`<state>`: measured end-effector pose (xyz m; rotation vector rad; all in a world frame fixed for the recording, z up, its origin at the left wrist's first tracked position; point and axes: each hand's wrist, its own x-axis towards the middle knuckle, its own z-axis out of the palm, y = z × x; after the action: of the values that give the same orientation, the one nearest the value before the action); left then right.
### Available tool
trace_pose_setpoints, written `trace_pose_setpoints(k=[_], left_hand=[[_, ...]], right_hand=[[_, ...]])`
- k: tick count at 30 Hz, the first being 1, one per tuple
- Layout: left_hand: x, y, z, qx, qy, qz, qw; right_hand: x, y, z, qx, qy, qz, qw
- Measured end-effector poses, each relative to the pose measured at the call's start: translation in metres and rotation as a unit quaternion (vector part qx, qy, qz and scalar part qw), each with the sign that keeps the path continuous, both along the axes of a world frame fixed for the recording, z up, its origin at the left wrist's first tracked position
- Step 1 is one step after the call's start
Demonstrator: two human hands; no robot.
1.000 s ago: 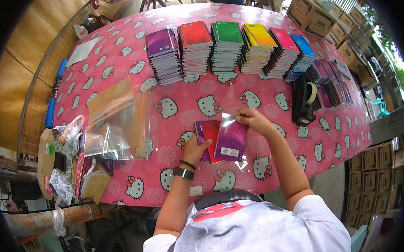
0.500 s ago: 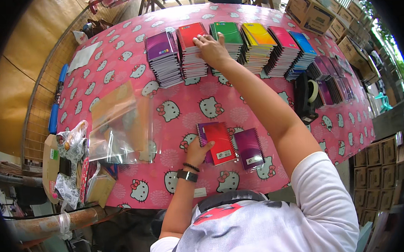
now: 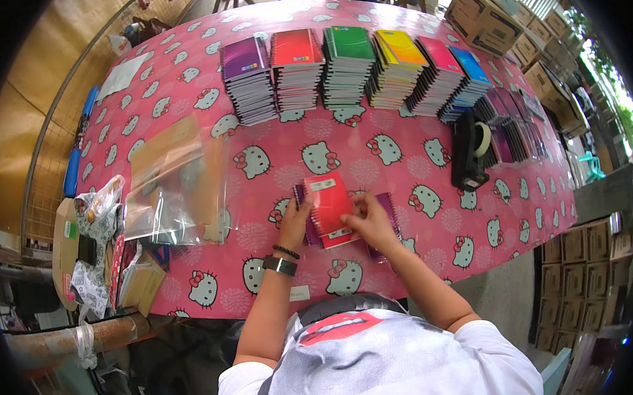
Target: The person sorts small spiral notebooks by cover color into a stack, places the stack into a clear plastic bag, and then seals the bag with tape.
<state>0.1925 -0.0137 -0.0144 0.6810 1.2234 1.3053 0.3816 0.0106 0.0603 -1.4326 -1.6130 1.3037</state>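
Two bare hands are meeting over a small group of notebooks on the near side of the desk [image 3: 245,137], in front of the person's chest. The left arm is extending forward from the lower edge, its elbow slightly bent, with a dark watch [image 3: 280,265] and a beaded bracelet [image 3: 286,251] sitting at the wrist. The left hand [image 3: 293,224] is gripping the left side of the group, its thumb lying up along the edge and its other fingers mostly hiding. The right forearm is slanting inward and to the left, and the right hand [image 3: 372,223] is curling its fingers, pinching the upper red notebook [image 3: 327,200] at its right edge, with the thumb near the cover.

This notebook is lying between both hands, tilting a little, and it is covering most of a lower red notebook [image 3: 339,241]. Under these, a purple notebook [image 3: 310,233] is showing at the left, just beside the left hand. Another purple notebook [image 3: 391,206] is lying at the right, partly behind the right hand.

Farther away, six notebook stacks [image 3: 348,45] are standing in a row. A black tape dispenser [image 3: 468,157] is standing to the right, and clear plastic bags [image 3: 167,216] are lying to the left.
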Motion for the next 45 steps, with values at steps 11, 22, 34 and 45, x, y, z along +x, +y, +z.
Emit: trace_pose_setpoints(k=[11, 22, 34, 45], left_hand=[[0.000, -0.007, 0.008, 0.041, 0.052, -0.030, 0.997], [-0.008, -0.007, -0.002, 0.014, 0.000, -0.023, 1.000], [-0.004, -0.005, 0.019, 0.038, 0.011, -0.073, 0.997], [-0.002, -0.008, 0.019, 0.004, 0.116, -0.037, 0.993]], right_hand=[[0.068, -0.024, -0.017, 0.242, -0.349, -0.007, 0.905], [0.022, 0.008, 0.058, 0.261, -0.018, -0.037, 0.965], [0.006, 0.028, 0.001, 0.282, -0.016, 0.142, 0.949], [-0.039, 0.227, 0.109, 0.551, -0.276, -0.017, 0.787]])
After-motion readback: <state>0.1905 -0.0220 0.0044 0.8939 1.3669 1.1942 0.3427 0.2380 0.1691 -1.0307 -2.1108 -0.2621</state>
